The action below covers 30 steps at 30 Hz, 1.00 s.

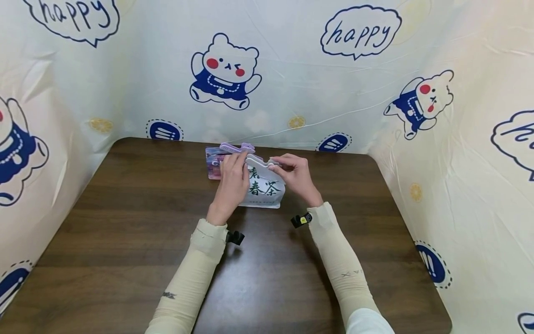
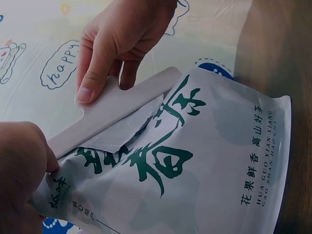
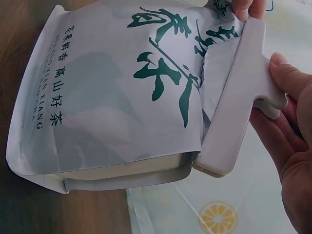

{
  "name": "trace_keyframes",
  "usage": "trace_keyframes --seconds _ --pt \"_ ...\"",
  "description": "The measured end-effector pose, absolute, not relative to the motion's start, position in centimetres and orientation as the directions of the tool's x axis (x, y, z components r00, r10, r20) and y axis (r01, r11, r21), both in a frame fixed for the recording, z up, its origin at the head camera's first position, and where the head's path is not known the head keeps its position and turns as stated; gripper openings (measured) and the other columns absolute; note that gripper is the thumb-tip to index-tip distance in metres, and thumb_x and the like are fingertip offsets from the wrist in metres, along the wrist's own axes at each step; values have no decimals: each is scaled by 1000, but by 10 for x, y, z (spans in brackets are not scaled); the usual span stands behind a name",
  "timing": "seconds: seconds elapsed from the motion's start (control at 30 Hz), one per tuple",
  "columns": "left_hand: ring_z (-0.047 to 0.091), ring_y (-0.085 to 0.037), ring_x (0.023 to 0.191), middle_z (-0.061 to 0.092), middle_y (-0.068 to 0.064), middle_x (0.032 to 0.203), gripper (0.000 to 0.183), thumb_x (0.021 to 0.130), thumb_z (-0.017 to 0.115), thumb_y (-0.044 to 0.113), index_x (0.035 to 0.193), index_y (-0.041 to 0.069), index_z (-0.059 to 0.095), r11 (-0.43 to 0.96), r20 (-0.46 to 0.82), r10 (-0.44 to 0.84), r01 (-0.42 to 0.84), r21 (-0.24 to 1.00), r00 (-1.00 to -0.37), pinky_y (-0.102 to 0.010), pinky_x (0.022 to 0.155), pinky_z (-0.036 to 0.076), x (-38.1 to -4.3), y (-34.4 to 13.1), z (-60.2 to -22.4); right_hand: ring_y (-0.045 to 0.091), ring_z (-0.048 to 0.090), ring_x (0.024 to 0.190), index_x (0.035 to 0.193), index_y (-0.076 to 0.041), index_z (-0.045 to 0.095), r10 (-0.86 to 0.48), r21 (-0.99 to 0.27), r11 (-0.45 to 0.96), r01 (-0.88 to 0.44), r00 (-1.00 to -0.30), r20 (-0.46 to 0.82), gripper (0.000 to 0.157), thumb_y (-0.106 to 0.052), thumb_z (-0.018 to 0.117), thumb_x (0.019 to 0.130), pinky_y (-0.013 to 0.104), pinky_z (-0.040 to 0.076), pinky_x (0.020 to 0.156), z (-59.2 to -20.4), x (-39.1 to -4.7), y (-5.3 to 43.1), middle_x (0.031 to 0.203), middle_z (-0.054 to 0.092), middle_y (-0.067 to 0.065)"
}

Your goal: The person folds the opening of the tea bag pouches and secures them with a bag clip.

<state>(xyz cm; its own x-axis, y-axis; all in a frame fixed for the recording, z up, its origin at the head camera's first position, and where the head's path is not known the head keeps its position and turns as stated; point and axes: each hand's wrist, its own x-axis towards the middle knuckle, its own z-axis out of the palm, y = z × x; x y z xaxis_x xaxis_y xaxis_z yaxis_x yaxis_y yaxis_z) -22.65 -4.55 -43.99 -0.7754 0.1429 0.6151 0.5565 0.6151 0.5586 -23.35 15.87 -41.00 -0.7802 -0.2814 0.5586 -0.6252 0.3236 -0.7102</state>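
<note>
A white tea bag [image 1: 264, 198] with green characters stands at the back of the table, its top edge folded over. A white sealing clip [image 3: 233, 109] lies along that fold, its long bar spanning the bag's top. My right hand [image 1: 298, 177] pinches the clip's handle, thumb on the near side and fingers behind. At the other end of the bar, my left hand [image 2: 22, 163] grips the top corner of the bag, fingertips right at the clip's end. In the head view, the left hand covers part of the bag's left side.
Behind my left hand lies a pink and purple packet [image 1: 213, 163] with a lilac clip [image 1: 237, 148] at its top. The brown wooden table [image 1: 125, 222] meets a printed cloth backdrop [image 1: 283, 93] at its back and sides.
</note>
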Motion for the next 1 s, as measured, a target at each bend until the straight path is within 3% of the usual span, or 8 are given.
trace_keyframes --seconds 0.73,1.0 --pt "45 -36 106 59 -22 118 40 100 51 -3 140 -9 52 606 602 153 555 570 -784 -49 99 34 -226 -46 -441 18 60 71 108 9 75 -271 -707 320 -630 -776 569 22 5 76 87 19 51 66 -410 -233 152 95 73 22" --pt "47 -37 105 61 -22 119 40 98 52 -4 138 -9 54 582 643 138 587 563 -754 -49 97 36 -227 -47 -441 28 66 77 111 8 74 -281 -744 298 -598 -800 530 24 3 76 87 22 57 72 -408 -233 153 99 73 21"
